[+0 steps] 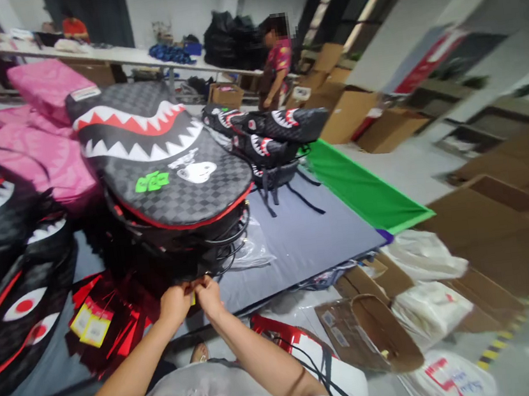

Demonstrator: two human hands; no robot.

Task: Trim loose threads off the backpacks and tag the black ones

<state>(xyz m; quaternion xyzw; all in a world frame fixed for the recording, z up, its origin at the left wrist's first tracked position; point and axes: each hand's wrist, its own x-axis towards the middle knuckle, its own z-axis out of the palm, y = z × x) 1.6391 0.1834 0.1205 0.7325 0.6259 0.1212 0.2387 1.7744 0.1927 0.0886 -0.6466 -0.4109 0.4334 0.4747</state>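
Note:
My left hand (175, 303) and my right hand (208, 297) meet at the lower front edge of a stack of backpacks, fingers pinched close together. A yellow bit of a hang tag (192, 297) shows between them; the rest is hidden by my fingers. The top backpack (177, 189) is dark checkered, with a shark-mouth print, green patches and red piping. Thin black cords (231, 244) loop from the stack's right side, just above my right hand. Left of my left hand lies a pile of red hang tags (112, 332), some with yellow-and-white labels.
More shark-print backpacks (18, 273) crowd the left, with pink bags (42, 154) behind. Another backpack stack (271, 139) stands farther back on the grey table (308, 237). Cardboard boxes (382, 331) and white plastic bags (430, 312) lie on the right-hand floor. A co-worker (277, 61) stands beyond.

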